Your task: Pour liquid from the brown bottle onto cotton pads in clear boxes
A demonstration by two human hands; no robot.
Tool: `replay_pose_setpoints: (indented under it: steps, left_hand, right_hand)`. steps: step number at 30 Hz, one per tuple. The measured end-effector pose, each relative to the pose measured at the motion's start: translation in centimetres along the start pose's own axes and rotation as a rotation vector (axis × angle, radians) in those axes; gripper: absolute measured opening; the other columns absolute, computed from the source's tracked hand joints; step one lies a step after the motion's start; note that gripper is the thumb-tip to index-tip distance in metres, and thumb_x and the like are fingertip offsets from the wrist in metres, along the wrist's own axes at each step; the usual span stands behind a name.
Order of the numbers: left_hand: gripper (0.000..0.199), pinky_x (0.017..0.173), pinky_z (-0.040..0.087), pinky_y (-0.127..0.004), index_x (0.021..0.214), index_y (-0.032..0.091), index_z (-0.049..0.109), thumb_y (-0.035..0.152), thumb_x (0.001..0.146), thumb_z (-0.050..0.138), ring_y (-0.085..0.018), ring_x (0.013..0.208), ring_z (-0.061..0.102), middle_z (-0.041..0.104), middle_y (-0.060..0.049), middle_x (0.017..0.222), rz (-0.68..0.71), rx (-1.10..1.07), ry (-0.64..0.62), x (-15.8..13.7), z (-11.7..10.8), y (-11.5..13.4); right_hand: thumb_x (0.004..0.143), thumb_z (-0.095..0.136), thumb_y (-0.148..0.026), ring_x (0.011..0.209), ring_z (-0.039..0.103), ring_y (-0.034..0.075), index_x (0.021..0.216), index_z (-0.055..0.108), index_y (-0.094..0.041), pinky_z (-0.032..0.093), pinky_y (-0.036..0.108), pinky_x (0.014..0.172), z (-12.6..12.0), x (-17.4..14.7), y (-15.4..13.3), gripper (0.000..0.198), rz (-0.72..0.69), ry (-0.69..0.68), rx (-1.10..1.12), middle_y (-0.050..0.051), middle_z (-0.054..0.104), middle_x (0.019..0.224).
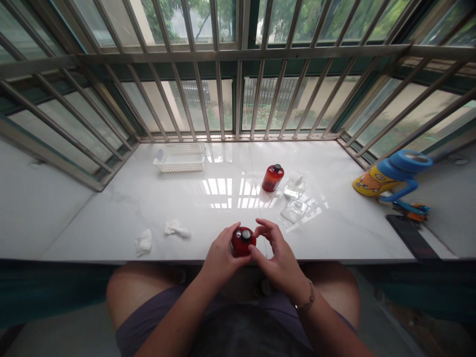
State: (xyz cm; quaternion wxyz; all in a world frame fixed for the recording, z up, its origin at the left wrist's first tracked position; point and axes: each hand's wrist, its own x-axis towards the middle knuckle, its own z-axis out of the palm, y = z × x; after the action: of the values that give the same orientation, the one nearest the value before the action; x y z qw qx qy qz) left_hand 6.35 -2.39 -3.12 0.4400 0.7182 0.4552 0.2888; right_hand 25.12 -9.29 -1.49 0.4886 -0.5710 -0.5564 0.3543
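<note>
At the front edge of the counter, a dark red translucent bottle with a black cap stands between my two hands. My left hand is wrapped around its left and near side. My right hand is at the bottle's right side, its fingers curved and apart; the thumb and index fingertips reach the bottle's edge close to the cap. Whether those fingertips press on it is hard to tell. Farther back, a second red bottle with a black cap stands upright, beside two clear plastic packets.
A white perforated basket sits at the back left. Crumpled white tissues lie at the front left. On the right are a blue-and-yellow tumbler, a black phone and keys. Metal window bars bound the white counter.
</note>
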Motion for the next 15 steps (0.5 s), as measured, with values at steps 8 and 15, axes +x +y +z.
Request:
replay_pose_setpoints:
  steps: [8,15]
  left_hand:
    - [0.083,0.118,0.054,-0.049,0.147,0.026,0.061,0.023,0.072,0.094,-0.031,0.133,0.068,0.070,-0.010,0.145,0.003,0.004,-0.004,0.05,-0.06,-0.13]
    - [0.082,0.117,0.055,-0.050,0.147,0.027,0.061,0.022,0.072,0.094,-0.032,0.133,0.068,0.071,-0.010,0.144,0.017,0.004,0.008,-0.05,-0.03,-0.18]
  right_hand:
    - [0.099,0.068,-0.029,0.139,0.061,0.027,0.156,0.039,-0.030,0.044,0.054,0.127,0.19,-0.22,0.13,0.064,0.004,-0.046,0.027,0.011,0.065,0.142]
    - [0.099,0.068,-0.027,0.140,0.060,0.027,0.153,0.040,-0.031,0.042,0.057,0.127,0.40,-0.19,0.28,0.062,-0.022,-0.014,0.033,0.010,0.062,0.147]
